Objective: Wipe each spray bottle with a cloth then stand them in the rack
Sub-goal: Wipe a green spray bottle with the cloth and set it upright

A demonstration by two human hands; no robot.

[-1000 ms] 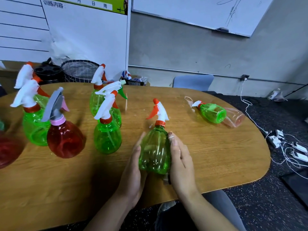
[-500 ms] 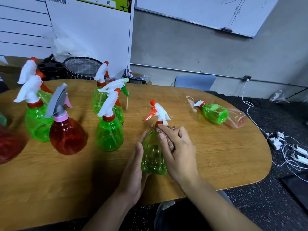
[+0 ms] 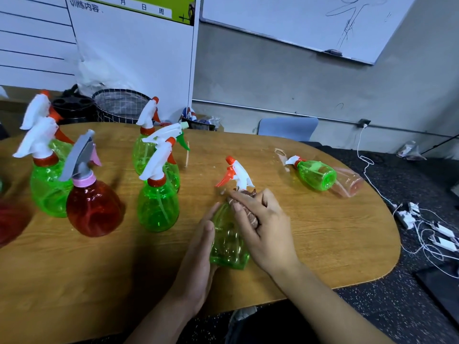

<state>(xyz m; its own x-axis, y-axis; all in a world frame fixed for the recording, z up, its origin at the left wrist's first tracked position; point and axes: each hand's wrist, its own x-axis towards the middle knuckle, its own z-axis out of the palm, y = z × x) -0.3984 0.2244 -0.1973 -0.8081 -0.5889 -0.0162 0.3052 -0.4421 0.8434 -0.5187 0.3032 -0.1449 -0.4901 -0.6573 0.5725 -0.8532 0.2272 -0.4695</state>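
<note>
Wooden table (image 3: 323, 244) with a rounded right end fills the lower view, its near edge running just past both wrists. At the left stands a cluster of upright spray bottles: a green bottle (image 3: 47, 187) touching a red bottle (image 3: 93, 207) in front of it, then another green bottle (image 3: 157, 204) with two more behind. Bare wood lies in front of them, toward the near edge.

Centre, the held green bottle (image 3: 228, 239) tilts, its white and orange trigger head leaning away to the left. The left hand (image 3: 198, 259) lies flat against its left side, fingers straight. The right hand (image 3: 263, 224) curls over the shoulder and neck, pressing a small brownish cloth (image 3: 250, 214) there.

Open tabletop stretches right of the hands; near the far right edge a green bottle lying on its side (image 3: 314, 173) touches a clear pinkish one (image 3: 350, 181).

A second ago the held bottle stood upright between both palms; the right hand has since climbed to the neck.
</note>
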